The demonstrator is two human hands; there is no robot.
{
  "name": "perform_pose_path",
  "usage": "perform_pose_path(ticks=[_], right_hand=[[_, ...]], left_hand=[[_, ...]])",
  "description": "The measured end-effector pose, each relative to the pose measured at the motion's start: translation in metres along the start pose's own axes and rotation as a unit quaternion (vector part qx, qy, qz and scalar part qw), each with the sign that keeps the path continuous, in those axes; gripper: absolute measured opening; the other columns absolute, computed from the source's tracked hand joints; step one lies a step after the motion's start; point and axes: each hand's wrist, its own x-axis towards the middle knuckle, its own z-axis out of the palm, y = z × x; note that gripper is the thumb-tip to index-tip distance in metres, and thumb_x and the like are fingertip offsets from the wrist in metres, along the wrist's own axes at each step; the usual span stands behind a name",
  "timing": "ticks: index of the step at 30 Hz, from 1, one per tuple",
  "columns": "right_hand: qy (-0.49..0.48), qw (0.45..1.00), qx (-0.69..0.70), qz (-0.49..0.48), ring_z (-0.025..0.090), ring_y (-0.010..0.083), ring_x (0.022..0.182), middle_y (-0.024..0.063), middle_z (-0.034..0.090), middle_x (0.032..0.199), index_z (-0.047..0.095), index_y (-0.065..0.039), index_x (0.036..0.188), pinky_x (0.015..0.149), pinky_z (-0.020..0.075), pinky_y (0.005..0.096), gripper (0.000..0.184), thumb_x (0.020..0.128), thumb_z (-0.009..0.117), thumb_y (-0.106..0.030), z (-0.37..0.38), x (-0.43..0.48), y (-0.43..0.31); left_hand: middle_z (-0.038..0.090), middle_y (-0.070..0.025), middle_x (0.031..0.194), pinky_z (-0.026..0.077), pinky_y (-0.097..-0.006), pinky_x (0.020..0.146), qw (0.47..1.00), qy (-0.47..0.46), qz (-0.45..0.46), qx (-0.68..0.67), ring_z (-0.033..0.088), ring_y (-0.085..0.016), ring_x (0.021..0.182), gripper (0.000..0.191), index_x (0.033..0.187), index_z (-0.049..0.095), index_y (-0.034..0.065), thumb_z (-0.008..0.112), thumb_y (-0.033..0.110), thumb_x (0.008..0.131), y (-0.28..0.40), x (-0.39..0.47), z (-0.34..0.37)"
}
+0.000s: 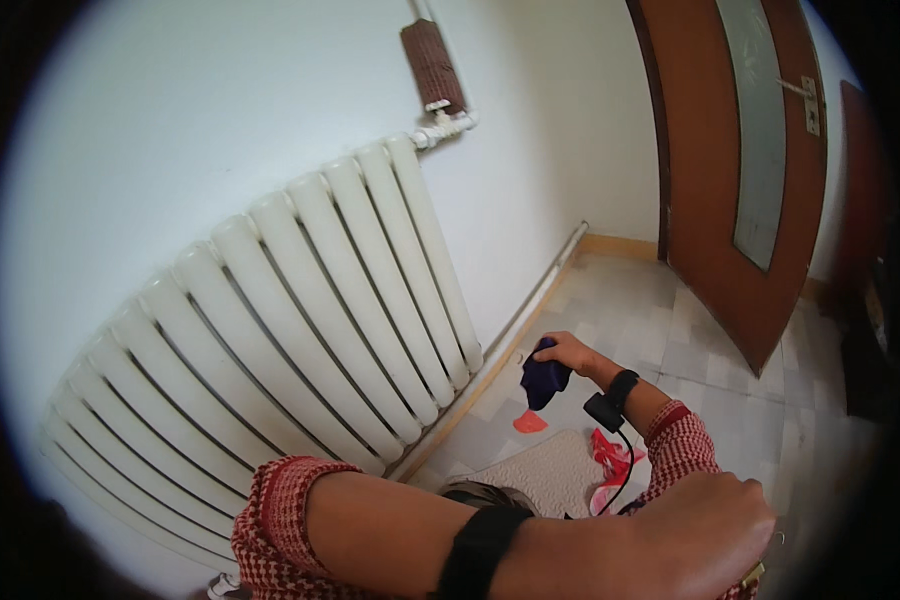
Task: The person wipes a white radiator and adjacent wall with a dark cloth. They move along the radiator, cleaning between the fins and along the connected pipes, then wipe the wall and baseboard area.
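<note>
My right hand (566,354) grips a bunched dark blue cloth (546,381) above the tiled floor. Across the front of the view reaches my left forearm. My left hand (701,517) is bent into a fist shape at the lower right, with its fingers turned out of sight. A small gold-coloured piece (753,575) and a thin metal hook (779,538) show beside it; whether the hand holds them I cannot tell. Below the cloth is a flat orange-pink piece (529,422). A crumpled red and white item (611,457) sits near my right forearm.
A white column radiator (285,315) lines the wall at left, with a pipe (529,307) low along the wall. A beige textured mat (547,465) lies on the floor. The brown door (701,150) with a glass panel stands ajar. A black cable (628,472) hangs from the right wrist device (604,412).
</note>
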Motion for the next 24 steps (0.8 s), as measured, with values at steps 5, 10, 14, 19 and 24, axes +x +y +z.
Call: perform_pose_path(ticks=[5,10,14,19,24], right_hand=[[0.082,0.997,-0.006,0.006,0.063,0.0189,0.077,0.0079,0.066,0.085,0.066,0.000,0.093,0.073,0.0520,0.0323,0.023,0.075,0.071,-0.013,-0.026,0.010,0.006],[0.066,0.996,-0.053,0.027,0.063,0.0198,0.081,0.0087,0.067,0.088,0.066,0.000,0.096,0.077,0.0514,0.0327,0.026,0.074,0.071,-0.013,-0.022,0.010,0.015],[0.036,0.997,-0.068,0.026,0.063,0.0194,0.083,0.0088,0.067,0.089,0.066,0.000,0.097,0.078,0.0513,0.0326,0.028,0.074,0.072,-0.014,-0.007,0.006,0.010],[0.035,0.997,-0.072,0.006,0.062,0.0191,0.078,0.0083,0.066,0.086,0.065,0.000,0.094,0.073,0.0514,0.0335,0.027,0.072,0.071,-0.014,0.001,0.005,0.003],[0.090,0.988,-0.123,0.025,0.062,0.0190,0.076,0.0094,0.066,0.083,0.065,0.001,0.093,0.071,0.0508,0.0331,0.027,0.072,0.071,-0.016,-0.005,0.010,0.012]], left_hand=[[0.060,-0.0218,0.065,0.045,-0.0471,0.051,0.996,0.074,0.036,-0.047,0.062,-0.038,0.061,0.019,0.066,0.061,0.0006,0.062,0.019,0.073,-0.011,-0.014,0.021],[0.060,-0.0186,0.065,0.045,-0.0472,0.051,0.991,0.106,0.062,0.044,0.061,-0.038,0.059,0.027,0.066,0.061,0.0019,0.063,0.027,0.076,0.010,0.025,0.013],[0.061,-0.0178,0.064,0.045,-0.0462,0.050,0.996,0.065,0.056,-0.022,0.061,-0.037,0.058,0.032,0.063,0.060,0.0014,0.061,0.029,0.078,0.014,0.029,0.030],[0.058,-0.0173,0.059,0.043,-0.0462,0.048,0.992,0.098,0.052,-0.060,0.058,-0.036,0.055,0.033,0.061,0.058,0.0017,0.057,0.028,0.082,0.010,0.025,0.048],[0.056,-0.0161,0.057,0.042,-0.0448,0.049,0.929,0.247,0.272,-0.046,0.057,-0.035,0.055,0.031,0.063,0.056,0.0022,0.057,0.027,0.081,-0.002,0.028,0.056]])
